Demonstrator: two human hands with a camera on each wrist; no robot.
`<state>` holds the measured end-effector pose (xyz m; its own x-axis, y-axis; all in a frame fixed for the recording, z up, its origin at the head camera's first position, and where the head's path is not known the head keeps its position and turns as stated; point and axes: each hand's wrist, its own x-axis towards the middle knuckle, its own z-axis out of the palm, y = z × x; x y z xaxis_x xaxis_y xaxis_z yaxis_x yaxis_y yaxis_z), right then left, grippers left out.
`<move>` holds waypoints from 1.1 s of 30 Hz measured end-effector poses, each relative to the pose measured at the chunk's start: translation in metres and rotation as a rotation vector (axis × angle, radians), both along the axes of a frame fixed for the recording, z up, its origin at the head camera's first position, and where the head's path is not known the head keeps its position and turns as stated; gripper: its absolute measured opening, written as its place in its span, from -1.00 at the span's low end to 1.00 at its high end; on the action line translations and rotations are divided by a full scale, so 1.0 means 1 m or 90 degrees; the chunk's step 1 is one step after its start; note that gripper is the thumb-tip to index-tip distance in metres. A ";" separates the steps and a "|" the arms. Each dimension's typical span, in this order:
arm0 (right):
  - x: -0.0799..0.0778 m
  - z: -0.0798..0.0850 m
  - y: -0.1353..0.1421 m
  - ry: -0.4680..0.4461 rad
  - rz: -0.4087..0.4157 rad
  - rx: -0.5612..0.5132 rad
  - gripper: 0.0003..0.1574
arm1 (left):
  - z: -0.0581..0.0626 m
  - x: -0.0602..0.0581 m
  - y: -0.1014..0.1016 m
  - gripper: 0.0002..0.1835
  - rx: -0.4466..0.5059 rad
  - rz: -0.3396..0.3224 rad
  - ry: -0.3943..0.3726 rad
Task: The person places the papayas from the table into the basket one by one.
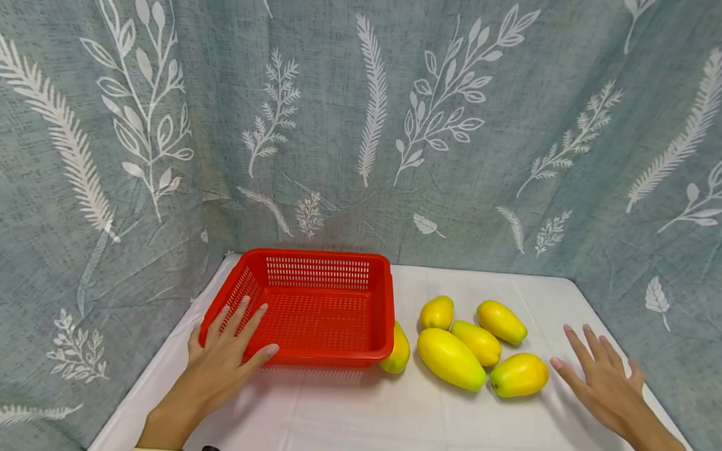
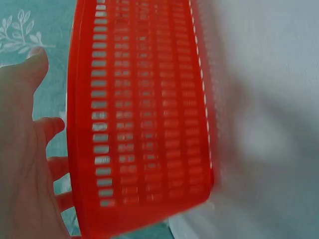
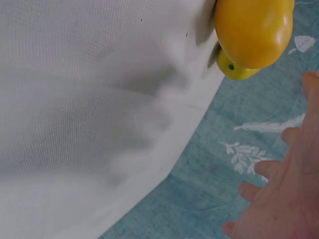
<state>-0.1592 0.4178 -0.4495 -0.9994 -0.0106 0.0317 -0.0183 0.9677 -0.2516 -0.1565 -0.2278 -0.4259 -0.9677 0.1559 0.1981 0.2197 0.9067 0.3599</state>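
A red plastic basket (image 1: pixel 321 360) with slotted walls stands at the back left of the table, nothing inside it. My left hand (image 1: pixel 222 363) is spread over its near left corner, fingers straight; in the left wrist view the hand (image 2: pixel 25 144) is beside the basket's rim (image 2: pixel 75 124). Right of the basket lie several yellow papaya-like fruits, among them a large one (image 1: pixel 451 360) and one (image 1: pixel 397 351) against the basket's right side. My right hand (image 1: pixel 609 388) hovers at the table's right, fingers spread, holding nothing. Nearest to it is a yellow-orange fruit (image 1: pixel 519 376).
A white cloth (image 1: pixel 361 419) covers the table. Blue-grey curtains (image 1: pixel 338 207) with white leaf prints hang behind it and along both sides, close to the table's edges.
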 end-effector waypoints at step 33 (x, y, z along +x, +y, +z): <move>0.003 -0.012 -0.015 0.026 0.019 -0.006 0.04 | -0.033 0.008 0.029 -0.57 -0.055 -0.003 0.207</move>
<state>-0.1559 0.4023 -0.4612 -0.9965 -0.0405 0.0726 -0.0581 0.9643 -0.2584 -0.1485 -0.1984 -0.4591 -0.8548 0.1907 0.4827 0.3154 0.9294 0.1914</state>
